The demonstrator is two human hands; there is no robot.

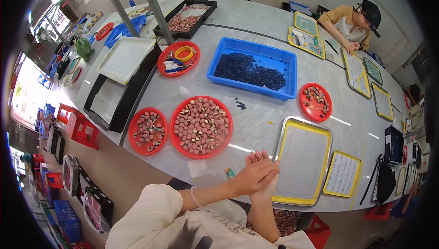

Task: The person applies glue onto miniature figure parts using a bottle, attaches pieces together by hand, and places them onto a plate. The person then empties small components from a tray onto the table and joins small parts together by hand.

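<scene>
Table [256, 116] — two hands [257, 174] touching, one tray [299, 166] alongside

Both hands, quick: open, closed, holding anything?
Left hand: closed over the right hand.
Right hand: partly covered by the left; open or closed cannot be told.

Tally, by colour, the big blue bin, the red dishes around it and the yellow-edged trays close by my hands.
Red dishes: 4
Blue bin: 1
Yellow-edged trays: 2
Total: 7
</scene>
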